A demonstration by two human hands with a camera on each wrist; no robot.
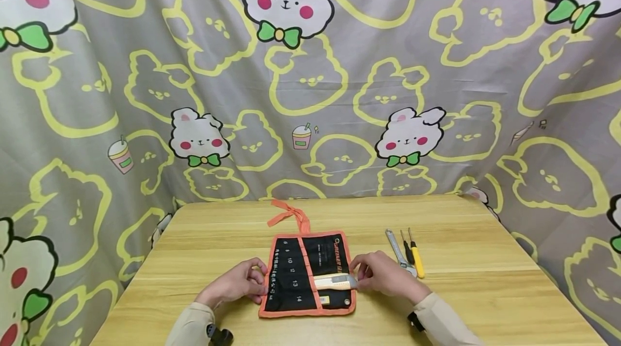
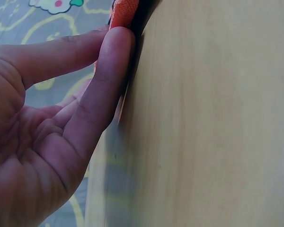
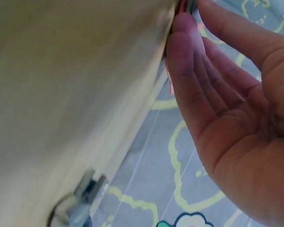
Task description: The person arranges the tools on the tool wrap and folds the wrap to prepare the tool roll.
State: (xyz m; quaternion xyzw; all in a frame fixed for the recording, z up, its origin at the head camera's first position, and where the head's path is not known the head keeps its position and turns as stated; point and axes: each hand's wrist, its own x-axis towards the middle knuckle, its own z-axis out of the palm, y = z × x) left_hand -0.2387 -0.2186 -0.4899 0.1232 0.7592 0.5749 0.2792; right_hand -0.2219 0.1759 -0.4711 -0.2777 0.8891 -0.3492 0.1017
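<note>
A black tool pouch (image 1: 283, 281) with orange trim lies spread on the table, its pocket side up. A pale utility knife (image 1: 335, 282) lies across its right half, one end at the orange pocket band. My left hand (image 1: 240, 281) pinches the pouch's left edge; in the left wrist view, thumb and finger meet at the orange trim (image 2: 124, 13). At the right edge, my right hand (image 1: 380, 276) pinches the knife's grey outer end. The right wrist view barely shows this grip at its top. A small pale-yellow piece (image 1: 324, 299) pokes from the lowest pocket.
Right of the pouch lie an adjustable wrench (image 1: 397, 248), a dark screwdriver (image 1: 408, 251) and a yellow-handled screwdriver (image 1: 416, 260). Orange ties (image 1: 291, 214) stretch from the pouch's far edge. A patterned curtain (image 1: 310, 92) hangs behind the wooden table (image 1: 208, 227).
</note>
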